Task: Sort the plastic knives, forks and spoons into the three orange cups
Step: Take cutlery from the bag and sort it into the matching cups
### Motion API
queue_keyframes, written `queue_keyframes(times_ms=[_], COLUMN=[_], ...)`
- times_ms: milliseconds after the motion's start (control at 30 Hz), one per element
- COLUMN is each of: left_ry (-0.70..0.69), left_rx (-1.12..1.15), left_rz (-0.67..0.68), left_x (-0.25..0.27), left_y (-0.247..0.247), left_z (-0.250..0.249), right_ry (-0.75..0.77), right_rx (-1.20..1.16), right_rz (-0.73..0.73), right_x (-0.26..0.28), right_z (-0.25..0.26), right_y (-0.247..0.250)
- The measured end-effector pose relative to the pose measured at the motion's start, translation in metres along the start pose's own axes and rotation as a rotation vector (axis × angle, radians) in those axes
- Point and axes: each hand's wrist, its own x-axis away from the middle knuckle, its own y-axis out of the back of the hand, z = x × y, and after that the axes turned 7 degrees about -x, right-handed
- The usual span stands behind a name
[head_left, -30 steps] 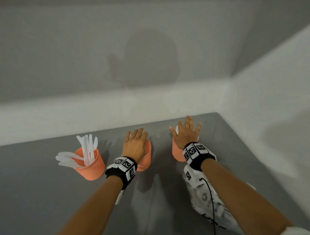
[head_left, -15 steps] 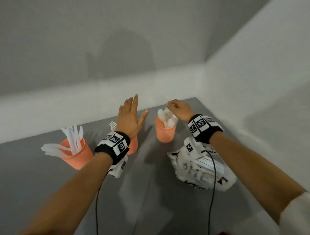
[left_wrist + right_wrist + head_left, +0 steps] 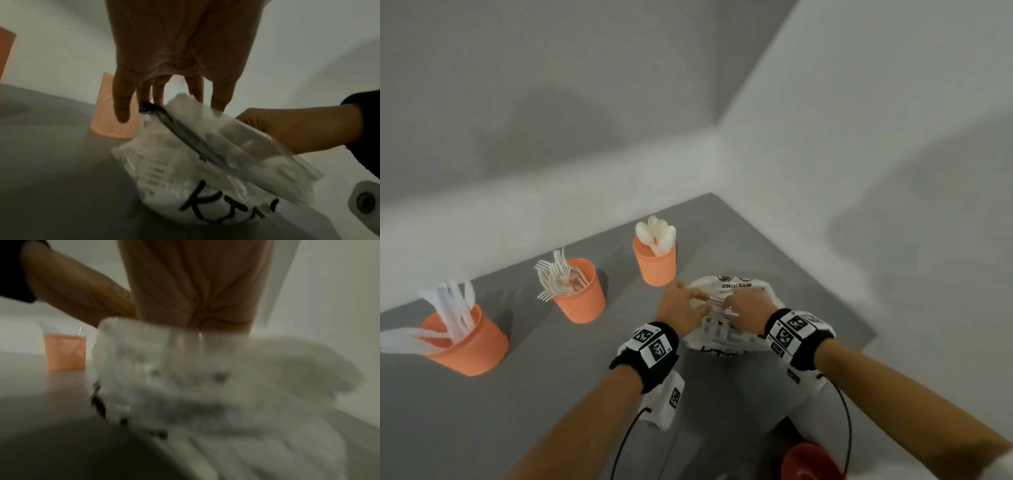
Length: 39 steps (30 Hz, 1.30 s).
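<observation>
Desk (image 3: pixel 551 411) carries bag (image 3: pixel 736 287) near the right edge, then three cups: knives cup (image 3: pixel 465 346), forks cup (image 3: pixel 582 301), spoons cup (image 3: pixel 657 267), all loaded. We see both hands on the bag: left hand (image 3: pixel 681 306) fingers extended at its mouth, right hand (image 3: pixel 746 305) grip hidden by plastic, cannot tell. We'd hold the mouth wide, pull one piece at a time

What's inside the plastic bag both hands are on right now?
The plastic bag shows pale long strips through its clear film, possibly cutlery; blur prevents telling which kind. The left hand and right hand cover its middle.
</observation>
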Motion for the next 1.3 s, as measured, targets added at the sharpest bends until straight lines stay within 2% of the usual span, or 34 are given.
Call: queue_keyframes(times_ms=[133,267,433,533,1000,1300], left_ry=[0.1,0.122,0.095,0.076,0.01,0.045], left_rx=[-0.098,-0.08,0.003,0.016,0.051,-0.051], left_rz=[0.108,0.106,0.061,0.067,0.048,0.12], left_x=[0.007,0.006,0.0,-0.003,-0.003,-0.004], left_y=[-0.011,-0.003,0.01,0.018,0.027,0.019], left_z=[0.001,-0.006,-0.019,-0.02,-0.021,-0.024], right_ry=[0.041,0.044,-0.015,-0.057,-0.125,-0.125], right_rx=[-0.062,-0.014,0.081,-0.049,-0.353,-0.325], right_rz=[-0.087,-0.116,-0.097,-0.097,-0.075,-0.087], right_x=[-0.003,-0.01,-0.017,-0.022,-0.022,-0.017], right_z=[-0.005,-0.003,0.001,-0.002,-0.015,-0.038], right_y=[-0.021,-0.025,-0.037,-0.038,-0.041,-0.019])
